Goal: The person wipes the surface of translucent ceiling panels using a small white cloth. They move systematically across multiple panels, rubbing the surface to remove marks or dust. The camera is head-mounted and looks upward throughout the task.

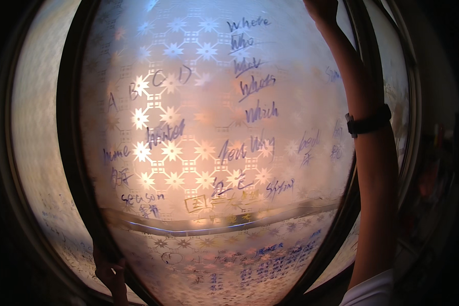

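Note:
Before me stands a patterned window pane (pixel 206 126) in a dark frame (pixel 69 114). Its translucent surface bears star-shaped motifs and handwriting in blue and yellow ink. At the lower left, my left hand (pixel 109 269) is at the frame's side with its fingers bent; it is dim, and I cannot tell how firmly it grips. My right arm reaches up along the right side of the pane, a dark band on it. Only part of my right hand (pixel 323 9) shows near the upper right corner; its fingers are cut off by the picture's top.
A horizontal bar (pixel 214 227) crosses behind or along the lower pane. Another light pane (pixel 38 114) lies to the left, and a narrower one (pixel 396 103) to the right. Dark, indistinct objects (pixel 430 179) stand at the far right.

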Available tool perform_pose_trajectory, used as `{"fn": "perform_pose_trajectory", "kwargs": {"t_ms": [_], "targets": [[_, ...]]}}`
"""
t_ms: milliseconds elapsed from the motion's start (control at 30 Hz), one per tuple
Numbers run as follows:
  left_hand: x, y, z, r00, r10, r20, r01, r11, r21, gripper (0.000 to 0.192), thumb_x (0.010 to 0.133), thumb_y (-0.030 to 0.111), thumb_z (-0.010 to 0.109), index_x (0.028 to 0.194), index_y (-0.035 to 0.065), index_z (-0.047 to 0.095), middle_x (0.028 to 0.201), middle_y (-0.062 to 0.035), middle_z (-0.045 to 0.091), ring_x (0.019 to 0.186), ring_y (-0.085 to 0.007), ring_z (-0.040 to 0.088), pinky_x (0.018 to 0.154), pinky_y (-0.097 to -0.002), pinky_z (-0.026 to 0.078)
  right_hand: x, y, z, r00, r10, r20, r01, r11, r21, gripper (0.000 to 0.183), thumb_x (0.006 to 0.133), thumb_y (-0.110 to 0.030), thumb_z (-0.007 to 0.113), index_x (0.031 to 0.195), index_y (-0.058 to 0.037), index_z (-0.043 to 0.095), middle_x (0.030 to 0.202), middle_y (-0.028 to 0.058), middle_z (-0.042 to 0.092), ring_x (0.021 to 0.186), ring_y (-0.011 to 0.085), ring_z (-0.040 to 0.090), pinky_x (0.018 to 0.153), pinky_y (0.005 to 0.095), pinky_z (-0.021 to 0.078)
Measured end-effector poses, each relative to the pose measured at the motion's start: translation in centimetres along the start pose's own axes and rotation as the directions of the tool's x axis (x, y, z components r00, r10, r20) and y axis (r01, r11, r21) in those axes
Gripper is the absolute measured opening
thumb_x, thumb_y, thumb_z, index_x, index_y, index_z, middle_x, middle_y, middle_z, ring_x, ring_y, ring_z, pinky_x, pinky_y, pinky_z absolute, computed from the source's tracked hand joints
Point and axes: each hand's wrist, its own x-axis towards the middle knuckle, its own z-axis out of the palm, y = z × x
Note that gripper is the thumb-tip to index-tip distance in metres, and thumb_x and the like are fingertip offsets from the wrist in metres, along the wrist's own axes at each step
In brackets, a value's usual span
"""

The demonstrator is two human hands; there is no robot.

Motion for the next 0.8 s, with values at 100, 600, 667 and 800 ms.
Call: {"fn": "perform_pose_trajectory", "kwargs": {"t_ms": [100, 600, 667, 800], "targets": [[-0.1, 0.1, 0.5, 0.997, -0.072, -0.015, 0.072, 0.997, -0.003, 0.028, 0.081, 0.016, 0.082, 0.073, 0.0089, 0.056, 0.155, -0.0244, 0.043, 0.143, -0.0381, 0.043, 0.113, -0.0447, 0.037, 0.0, 1.8, -1.2, 1.0, -0.005, 0.004, 0.005, 0.995, -0.098, 0.01, 0.091, -0.009, 0.072, 0.098, -0.0063, 0.08, 0.09, 0.012, 0.077, 0.082, 0.019, 0.074, 0.073, 0.0297, 0.058], [0.1, 0.6, 0.3, 0.968, -0.251, -0.03, 0.252, 0.965, 0.07, 0.1, 0.074, 0.04, 0.088, 0.153, 0.0018, 0.041, 0.142, -0.0136, 0.058, 0.127, -0.0219, 0.054, 0.108, -0.0346, 0.042, 2.3, 10.3, -8.9, 0.977, 0.131, 0.169, -0.077, 0.953, -0.293, 0.012, 0.088, -0.013, 0.074, 0.095, -0.0069, 0.081, 0.088, 0.009, 0.078, 0.074, 0.0145, 0.071, 0.066, 0.0288, 0.0554], [0.0, 0.9, 0.2, 0.949, -0.313, -0.022, 0.314, 0.949, 0.043, 0.101, 0.073, 0.04, 0.088, 0.153, 0.0002, 0.04, 0.144, -0.0135, 0.057, 0.128, -0.0222, 0.053, 0.108, -0.0345, 0.041, 2.7, 9.8, -9.3, 0.98, 0.052, 0.193, 0.009, 0.953, -0.304, 0.012, 0.088, -0.013, 0.074, 0.095, -0.0068, 0.081, 0.087, 0.0098, 0.078, 0.074, 0.0154, 0.072, 0.067, 0.0291, 0.0559], [-0.7, -0.2, 0.1, 0.969, -0.244, -0.046, 0.241, 0.968, -0.065, 0.098, 0.074, 0.035, 0.088, 0.152, -0.0012, 0.04, 0.143, -0.0131, 0.057, 0.128, -0.0235, 0.053, 0.109, -0.035, 0.041, 3.6, 9.7, -9.6, 0.971, 0.011, 0.237, 0.082, 0.922, -0.378, 0.011, 0.087, -0.012, 0.074, 0.094, -0.0053, 0.079, 0.088, 0.0111, 0.077, 0.078, 0.0171, 0.073, 0.069, 0.0298, 0.0568]]}}
